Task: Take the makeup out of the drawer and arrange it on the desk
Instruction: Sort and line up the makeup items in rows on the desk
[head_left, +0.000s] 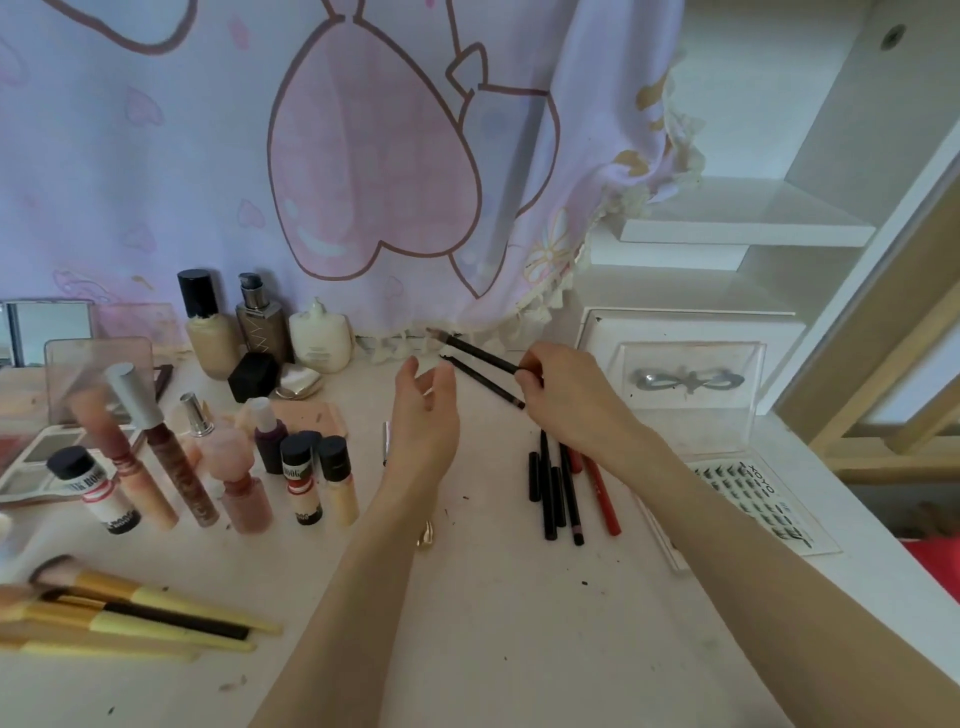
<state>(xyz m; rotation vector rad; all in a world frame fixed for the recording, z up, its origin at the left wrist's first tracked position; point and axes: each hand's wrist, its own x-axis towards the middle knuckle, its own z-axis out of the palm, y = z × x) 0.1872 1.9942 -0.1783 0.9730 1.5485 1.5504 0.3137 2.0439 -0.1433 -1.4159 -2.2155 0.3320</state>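
Observation:
My right hand (563, 395) pinches two thin black makeup pencils (480, 366), held above the desk with their tips pointing up and left toward the curtain. Just left of those tips, my left hand (423, 415) hovers with relaxed fingers and holds nothing. A row of several black and red pencils (566, 486) lies on the white desk (467, 623) below my right wrist. Foundation bottles (249, 327) stand at the back left, lip glosses and small bottles (228, 467) in the middle left, and yellow-handled brushes (135, 613) at the front left.
A pink and lilac curtain (363, 156) hangs behind the desk. A clear box with a silver bow (685, 382) and a sheet of false lashes (753, 493) sit at the right, under white shelves (748, 228). Eyeshadow palettes (47, 452) and a mirror (47, 327) are at the far left.

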